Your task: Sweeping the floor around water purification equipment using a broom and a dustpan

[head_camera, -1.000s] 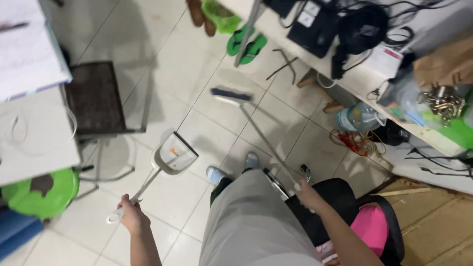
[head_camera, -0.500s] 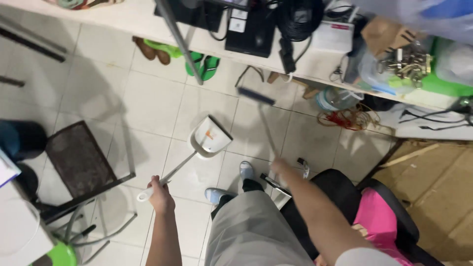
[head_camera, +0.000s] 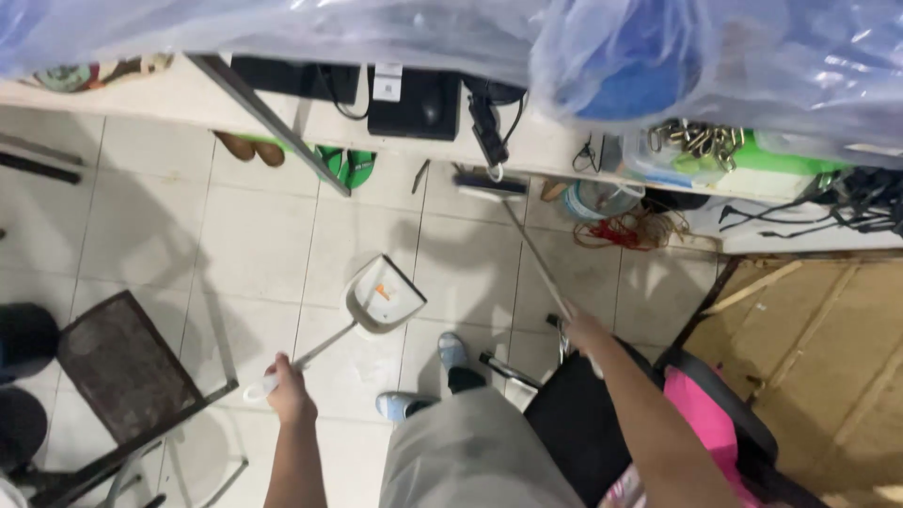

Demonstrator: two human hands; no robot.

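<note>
My left hand (head_camera: 287, 390) grips the long handle of a white dustpan (head_camera: 384, 297), whose pan rests on the tiled floor ahead of my feet. My right hand (head_camera: 585, 332) holds the thin handle of a broom (head_camera: 530, 246). The broom's dark head (head_camera: 489, 185) lies on the floor at the edge of a white table (head_camera: 282, 108), beyond the dustpan and to its right.
A dark mesh chair (head_camera: 122, 372) stands at the left. A black office chair with pink cloth (head_camera: 701, 423) sits to my right. Green sandals (head_camera: 343, 162), brown shoes (head_camera: 249, 148), a bucket (head_camera: 602, 198) and red cable (head_camera: 630, 230) lie under the table. Plastic bags (head_camera: 696, 66) hang above.
The view has swung left to right, the mesh chair sliding to the lower left. The broom head has moved farther away, up to the table's edge. Both hands keep their hold.
</note>
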